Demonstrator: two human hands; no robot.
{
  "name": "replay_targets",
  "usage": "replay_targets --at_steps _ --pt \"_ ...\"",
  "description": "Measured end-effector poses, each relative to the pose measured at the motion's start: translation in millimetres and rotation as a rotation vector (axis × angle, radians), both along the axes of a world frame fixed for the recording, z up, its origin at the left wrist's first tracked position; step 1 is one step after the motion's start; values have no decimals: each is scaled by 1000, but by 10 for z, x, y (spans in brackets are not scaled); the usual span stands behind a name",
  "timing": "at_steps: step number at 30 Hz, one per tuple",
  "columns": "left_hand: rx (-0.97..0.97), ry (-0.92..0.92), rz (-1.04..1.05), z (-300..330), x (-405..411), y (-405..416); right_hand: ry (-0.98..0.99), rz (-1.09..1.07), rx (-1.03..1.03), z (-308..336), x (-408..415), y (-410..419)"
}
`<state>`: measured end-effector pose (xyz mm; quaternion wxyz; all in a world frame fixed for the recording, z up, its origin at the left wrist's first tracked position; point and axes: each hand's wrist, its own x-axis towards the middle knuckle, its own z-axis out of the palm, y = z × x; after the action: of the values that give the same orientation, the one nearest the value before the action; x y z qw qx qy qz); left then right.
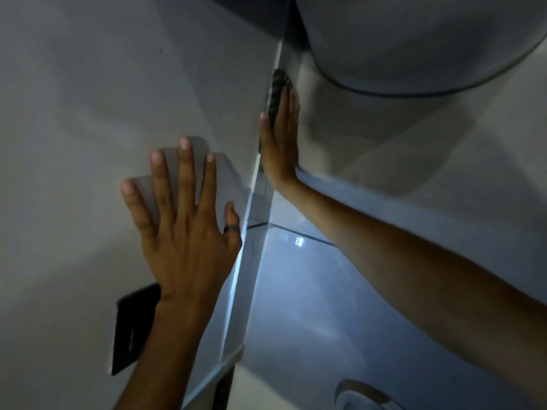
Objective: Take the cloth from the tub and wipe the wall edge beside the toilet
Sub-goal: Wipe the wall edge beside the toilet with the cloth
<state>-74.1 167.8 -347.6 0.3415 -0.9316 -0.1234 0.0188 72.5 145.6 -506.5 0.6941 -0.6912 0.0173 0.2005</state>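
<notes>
- Cloth (278, 90): dark, mottled, pressed flat against the side face of the wall corner, just beside the wall edge (268, 113). We see only the strip of it that shows above and along the fingers covering it.
- Right hand (279, 137): flat and fully extended, fingers together, palm against the cloth and the wall's side face. It does not grip the cloth; it pins it to the surface. The thumb tip wraps around the corner onto the front face.
- Right forearm (414, 255): bare, running in from the lower right, crossing in front of a glossy bluish panel (296, 291) that carries a small bright reflection.
- Left hand (183, 220): open, fingers spread, palm laid flat on the front face of the wall (88, 113), empty. We note a dark ring (231, 229) on the thumb. The thumb lies just beside the wall edge.
- Toilet (414, 39): white, rounded body at upper right, near the cloth but apart from it; a dark gap separates it from the corner.
- Wall edge: a pale vertical line running from top centre down to the lower middle, between the two hands.
- Dark rectangular object (133, 327): on the front wall face at lower left, partly hidden behind the left wrist; we cannot tell what it is.
- Rounded pale fixture (364, 398): at the bottom edge, cut off by the frame; identity unclear.
- Lighting dim, picture soft; cloth texture not resolved further.
</notes>
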Motion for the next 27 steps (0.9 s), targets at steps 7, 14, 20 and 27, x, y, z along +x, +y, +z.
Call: replay_targets --at_steps 7,14,20,27 --pt "99 7 -7 -39 -26 23 -63 366 -26 -152 -1795 -213" --pt "152 -21 -68 -57 -45 50 -129 122 -10 -208 -647 -28" --pt "163 -43 -75 -90 -56 92 -130 -46 -9 -192 351 64" --pt "232 -28 -90 -144 120 109 -28 145 -49 -109 -805 -57"
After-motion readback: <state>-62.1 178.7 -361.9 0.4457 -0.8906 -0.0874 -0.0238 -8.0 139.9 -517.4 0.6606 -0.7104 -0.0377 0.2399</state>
